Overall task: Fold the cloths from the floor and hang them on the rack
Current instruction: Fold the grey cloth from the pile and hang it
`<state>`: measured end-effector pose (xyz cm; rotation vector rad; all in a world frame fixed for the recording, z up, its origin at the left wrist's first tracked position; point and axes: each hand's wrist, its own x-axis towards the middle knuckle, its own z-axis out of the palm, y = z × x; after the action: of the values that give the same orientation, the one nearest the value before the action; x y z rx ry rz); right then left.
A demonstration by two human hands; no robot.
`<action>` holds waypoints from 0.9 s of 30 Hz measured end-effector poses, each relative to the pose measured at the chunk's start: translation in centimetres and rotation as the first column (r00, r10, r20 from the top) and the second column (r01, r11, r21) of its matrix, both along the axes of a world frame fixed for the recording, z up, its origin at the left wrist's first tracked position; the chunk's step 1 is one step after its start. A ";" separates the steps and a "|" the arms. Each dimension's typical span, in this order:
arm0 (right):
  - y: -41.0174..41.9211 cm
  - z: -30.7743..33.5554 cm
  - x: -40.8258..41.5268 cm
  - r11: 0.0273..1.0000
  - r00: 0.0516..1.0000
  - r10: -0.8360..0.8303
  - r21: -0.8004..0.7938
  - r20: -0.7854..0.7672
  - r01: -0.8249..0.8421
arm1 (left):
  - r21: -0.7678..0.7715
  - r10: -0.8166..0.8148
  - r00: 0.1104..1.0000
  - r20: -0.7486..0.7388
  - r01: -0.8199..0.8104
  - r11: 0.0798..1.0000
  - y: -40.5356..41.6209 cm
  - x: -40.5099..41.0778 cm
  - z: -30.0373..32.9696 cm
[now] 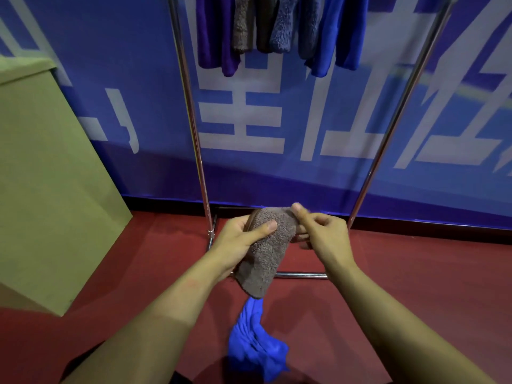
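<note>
1. Showing the fold in progress: a fluffy grey-brown terry cloth (266, 250) is held in the air in front of the chrome tube clothes rack (194, 120), above the dark red floor (415, 273).
2. The left hand (243, 236) is closed on the cloth's upper left part, thumb laid across the front face, so that the doubled layers are kept pressed together.
3. The right hand (321, 231) is pinched on the upper right corner between thumb and forefinger; the top edge is thereby drawn taut and the lower end is left to hang free.
4. A crumpled bright blue cloth (255, 342) is seen lying on the floor below the hands, apart from both, evidently not yet folded.
5. Several folded cloths, blue, purple and brown (277, 29), are already draped over the rack's top bar.
6. An olive-green panel (47, 176) stands at the left, clear of the work.
</note>
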<state>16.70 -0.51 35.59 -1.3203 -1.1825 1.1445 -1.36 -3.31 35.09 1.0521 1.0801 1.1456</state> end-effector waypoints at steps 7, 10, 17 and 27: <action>-0.8 0.3 0.3 0.797 0.815 0.314 0.332 0.488 -0.505 | 0.038 -0.017 0.997 0.069 0.014 0.999 0.0 -0.6 0.6; -1.4 -0.2 -0.6 0.823 0.823 0.381 0.251 0.421 -0.510 | 0.031 0.037 0.984 0.177 -0.043 0.999 -0.1 -0.3 1.0; -0.8 -1.3 -1.3 0.929 0.916 0.213 0.222 0.340 -0.298 | 0.010 0.227 0.962 0.155 -0.231 0.973 1.0 -0.6 0.0; -0.4 -1.2 -1.4 0.999 0.998 0.035 -0.020 -0.061 -0.037 | 0.300 0.262 0.851 -0.455 -0.131 0.945 -0.4 3.4 -1.8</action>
<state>15.33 -0.89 34.42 -1.2762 -1.1570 1.2177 2.02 -3.67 33.34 1.5218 1.4946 1.2404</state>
